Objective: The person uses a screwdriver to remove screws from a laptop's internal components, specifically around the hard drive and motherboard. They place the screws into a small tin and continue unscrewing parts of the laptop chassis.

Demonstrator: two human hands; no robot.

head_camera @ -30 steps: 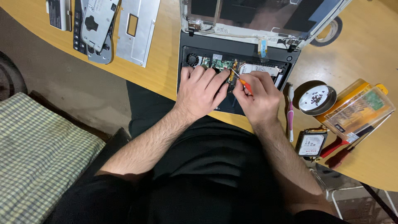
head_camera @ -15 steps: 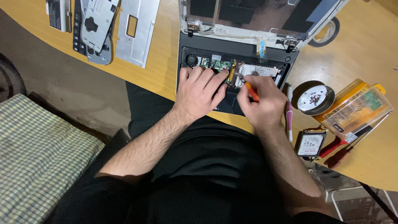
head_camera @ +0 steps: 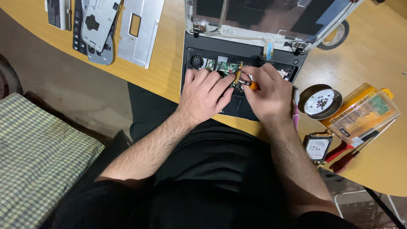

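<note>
In the upper middle of the frame an opened laptop (head_camera: 250,55) lies on the wooden desk (head_camera: 169,72), its base stripped so that the green circuit board (head_camera: 224,67) and a small round fan (head_camera: 196,62) show. The left hand (head_camera: 205,94) lies flat on the base, fingers spread and closed on nothing, its fingertips at the edge of the board. The right hand (head_camera: 267,95) sits just beside it, fingers curled tight around a small screwdriver with an orange grip (head_camera: 248,85); the shaft points up and left toward the board, between the two hands. To the right of the laptop stands a round metal dish (head_camera: 320,101) holding small dark screws, and just beyond it lies a clear-lidded yellow bit case (head_camera: 364,112). Below the dish lies a bare hard drive (head_camera: 318,147), with red-handled pliers (head_camera: 343,154) beside it. In the upper left of the frame lie silver cover panels (head_camera: 140,29).
</note>
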